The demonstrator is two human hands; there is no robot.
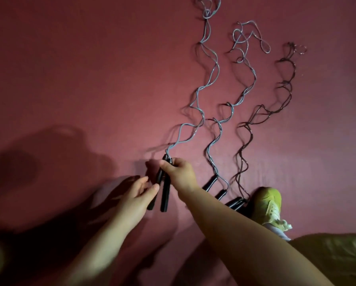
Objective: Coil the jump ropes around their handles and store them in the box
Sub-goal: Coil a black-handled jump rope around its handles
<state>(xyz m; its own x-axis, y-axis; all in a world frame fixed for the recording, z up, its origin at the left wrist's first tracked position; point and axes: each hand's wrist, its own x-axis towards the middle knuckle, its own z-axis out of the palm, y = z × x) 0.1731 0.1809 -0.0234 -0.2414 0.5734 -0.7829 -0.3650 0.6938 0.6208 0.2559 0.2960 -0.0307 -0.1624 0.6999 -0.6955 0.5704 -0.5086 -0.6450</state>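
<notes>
Three ropes: wavy thin jump ropes [204, 112] lie side by side on the red floor [70, 69], two grey-blue, one dark.
Handles: leftmost rope's two black stick handles [164, 188] are lifted together.
Hidden: other handles [211, 183] partly behind the forearm; the far loops blur.
Right hand [180, 174]: fingers grip the handle tops.
Left hand [139, 193]: fingers loosely spread, touching the handles.
Nearby: yellow-green shoe [269, 205].

From my seat, the right hand [179, 175] covers the tops of the black handles [163, 190] inside its grip. Far beyond that grip, the grey rope [197, 93] runs off the top edge. Right of it, my forearm hides part of the other handles [235, 203].
</notes>
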